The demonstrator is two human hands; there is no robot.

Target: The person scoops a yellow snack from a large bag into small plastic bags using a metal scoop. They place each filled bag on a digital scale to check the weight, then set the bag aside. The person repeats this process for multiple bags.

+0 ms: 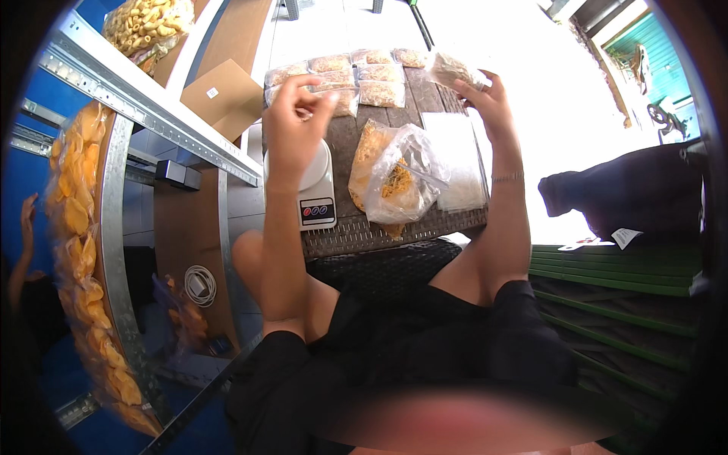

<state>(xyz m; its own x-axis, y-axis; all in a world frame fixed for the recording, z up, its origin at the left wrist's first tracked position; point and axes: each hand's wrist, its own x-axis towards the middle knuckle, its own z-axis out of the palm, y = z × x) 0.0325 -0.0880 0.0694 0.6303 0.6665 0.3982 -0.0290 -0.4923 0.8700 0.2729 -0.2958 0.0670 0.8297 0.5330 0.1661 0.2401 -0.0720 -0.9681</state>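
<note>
My right hand [490, 102] grips a small clear plastic packet [452, 69] by its end, raised over the far right corner of the dark wooden table [418, 96]. My left hand [298, 122] is raised with curled fingers above a white digital kitchen scale [317, 196]; whether it holds anything cannot be told. Behind it, filled plastic packets [381, 94] lie in rows. Between my arms, an open plastic bag [398, 176] holds orange-yellow shredded food. To its right lies a stack of flat, clear plastic bags [460, 165].
At the left, a metal shelf frame [153, 108] carries bagged orange chips [85, 227], pasta-like snacks [148, 25] and a coiled white cable [200, 286]. A cardboard piece [223, 99] sits beside the table. At the right are green slats [614, 273] with dark cloth [625, 187] above.
</note>
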